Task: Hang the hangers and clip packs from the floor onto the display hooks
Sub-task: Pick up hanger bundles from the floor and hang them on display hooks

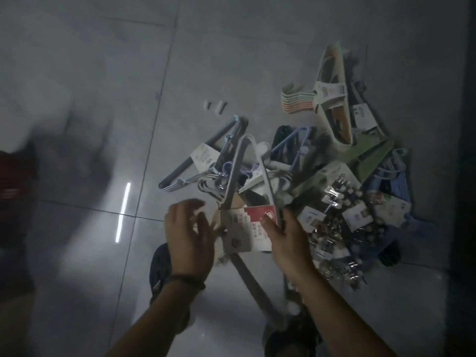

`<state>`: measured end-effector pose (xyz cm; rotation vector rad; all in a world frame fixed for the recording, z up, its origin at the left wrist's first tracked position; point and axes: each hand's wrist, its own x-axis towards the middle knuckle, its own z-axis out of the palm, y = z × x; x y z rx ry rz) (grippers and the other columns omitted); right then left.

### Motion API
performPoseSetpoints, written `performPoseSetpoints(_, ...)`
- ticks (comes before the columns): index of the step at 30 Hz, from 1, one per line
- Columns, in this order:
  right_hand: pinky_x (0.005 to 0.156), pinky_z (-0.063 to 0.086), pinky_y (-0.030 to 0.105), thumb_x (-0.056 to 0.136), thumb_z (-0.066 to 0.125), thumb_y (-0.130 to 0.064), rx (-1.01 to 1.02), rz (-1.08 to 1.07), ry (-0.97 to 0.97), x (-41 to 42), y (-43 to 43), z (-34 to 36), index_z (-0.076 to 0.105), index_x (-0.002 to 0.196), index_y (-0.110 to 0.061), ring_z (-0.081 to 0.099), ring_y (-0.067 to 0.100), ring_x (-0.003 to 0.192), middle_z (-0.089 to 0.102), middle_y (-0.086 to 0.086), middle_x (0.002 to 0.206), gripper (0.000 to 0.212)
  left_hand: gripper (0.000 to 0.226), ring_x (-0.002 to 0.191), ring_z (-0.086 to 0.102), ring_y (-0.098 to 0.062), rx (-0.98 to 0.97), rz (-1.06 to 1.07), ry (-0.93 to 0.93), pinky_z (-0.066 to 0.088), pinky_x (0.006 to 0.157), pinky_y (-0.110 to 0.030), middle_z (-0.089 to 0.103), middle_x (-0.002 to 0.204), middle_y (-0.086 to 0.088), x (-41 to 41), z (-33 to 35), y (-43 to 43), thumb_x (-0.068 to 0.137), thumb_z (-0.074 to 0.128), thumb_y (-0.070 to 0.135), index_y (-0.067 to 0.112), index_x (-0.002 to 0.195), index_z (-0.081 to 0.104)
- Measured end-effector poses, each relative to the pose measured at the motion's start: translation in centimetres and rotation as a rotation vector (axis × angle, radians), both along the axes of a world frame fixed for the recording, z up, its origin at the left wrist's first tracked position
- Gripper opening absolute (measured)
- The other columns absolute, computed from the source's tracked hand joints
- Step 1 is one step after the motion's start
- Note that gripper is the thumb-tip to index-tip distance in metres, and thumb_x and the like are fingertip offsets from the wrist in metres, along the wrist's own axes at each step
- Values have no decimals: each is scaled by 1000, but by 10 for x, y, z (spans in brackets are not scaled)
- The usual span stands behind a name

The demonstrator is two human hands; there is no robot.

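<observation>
Gripping a hanger pack (238,176) by its paper label (247,228), the right hand (286,240) has its thumb pressed on the red part of the card and its fingers curled round the far edge. The pack's grey arms rise in a narrow point away from the hand, and one arm runs down between the two forearms.

The left hand (188,238) is just beside the label's left edge. Its fingers (203,222) are loosely spread and hold nothing; blur hides whether they touch the card. A dark bracelet (188,279) circles that wrist.

Beyond the hands, the remaining stock lies in a heap on the floor (231,47). Clip packs (337,191) on white cards lie just right of the right hand. Pale green hangers (334,99) are at the far end, with a pastel stack (296,101) beside them. A grey bundle (203,155) with its own tag is on the left of the heap. Two small white pieces (216,106) lie apart from the heap.

The floor is glossy grey tile with thin joints, and it mirrors a bright strip of light (123,212). The room is dim, and the left side of the view is smeared.
</observation>
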<state>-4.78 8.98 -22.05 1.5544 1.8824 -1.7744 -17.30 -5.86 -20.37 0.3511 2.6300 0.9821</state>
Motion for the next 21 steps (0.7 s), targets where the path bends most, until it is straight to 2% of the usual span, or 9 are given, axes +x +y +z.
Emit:
performPoseSetpoints(2,68,59,20,104,60,-38,-81,-141,-30,-17,-27,-27,56,135,-23,71,8,93,70,6,122,35,28,113,55,-25,-94,121,-108,52,92,-36,56,123,-4,0,-18,-31,95,68,22,19,121,58)
performPoseSetpoints(4,95,60,44,105,58,-36,-171,-277,-60,-32,-54,-53,48,149,-20,66,26,116,61,10,140,47,47,121,56,-31,-193,173,-484,54,98,-48,54,133,-9,-5,-42,-54,93,72,41,19,131,55)
performPoseSetpoints(6,104,54,54,106,57,-35,-251,-393,-81,-42,-75,-79,43,154,-22,63,31,122,59,9,145,51,69,126,57,-32,-227,90,-763,53,103,-49,53,143,-13,-16,-68,-64,91,71,54,16,145,49)
performPoseSetpoints(8,105,53,55,107,56,-36,-265,-420,-77,-49,-88,-104,46,150,-21,64,31,121,61,10,143,47,71,122,60,-27,-265,-47,-832,53,103,-44,57,143,-11,-29,-99,-63,93,70,54,16,148,47)
performPoseSetpoints(11,95,54,44,107,53,-38,-43,-221,-223,-51,-96,-138,52,141,-8,66,38,114,65,20,135,46,52,126,57,-29,-431,-350,-715,47,107,-42,58,143,-10,-45,-147,-47,101,62,41,17,145,50)
performPoseSetpoints(13,84,50,34,106,55,-39,115,-125,-313,-47,-97,-152,56,134,0,68,41,111,69,25,126,48,49,136,53,-29,-345,-370,-748,44,113,-45,57,148,-10,-49,-167,-38,103,61,28,14,148,49)
performPoseSetpoints(15,84,58,37,98,63,-46,140,-145,-322,-45,-95,-162,58,134,-2,70,39,107,71,21,121,57,41,130,59,-26,-161,-272,-821,48,111,-45,64,138,-8,-51,-176,-38,101,63,13,10,141,56)
performPoseSetpoints(19,96,59,50,73,84,-62,-72,-377,-247,-48,-87,-178,44,151,-13,63,33,122,55,16,143,101,29,111,66,-35,81,-63,-1049,51,107,-51,68,130,-25,-56,-187,-43,100,58,-6,-5,129,61)
performPoseSetpoints(21,100,58,50,61,89,-64,-184,-502,-198,-50,-86,-183,41,153,-19,63,30,124,54,11,146,113,35,120,63,-48,112,35,-1172,46,113,-57,63,134,-32,-60,-194,-42,98,57,-7,-12,133,58)
